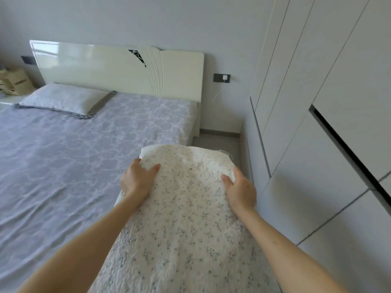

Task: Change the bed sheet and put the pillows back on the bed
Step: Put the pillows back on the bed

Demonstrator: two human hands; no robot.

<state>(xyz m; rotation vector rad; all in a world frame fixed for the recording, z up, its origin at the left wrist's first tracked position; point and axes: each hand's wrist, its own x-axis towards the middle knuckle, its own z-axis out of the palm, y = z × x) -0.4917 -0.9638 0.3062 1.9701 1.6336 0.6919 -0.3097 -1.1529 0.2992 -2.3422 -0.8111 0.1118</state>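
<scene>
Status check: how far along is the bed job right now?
Done: the lavender sheet lies spread flat, and one pillow sits by the headboard. In hand: the left hand and right hand grip the floral pillow, not yet at the headboard. Left: setting it beside the first.

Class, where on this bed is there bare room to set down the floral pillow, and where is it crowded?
Bare sheet lies between the headboard, the grey pillow and the bed's right edge; the sheet's wide middle is bare too. The left head corner is crowded: the grey pillow fills it.
</scene>
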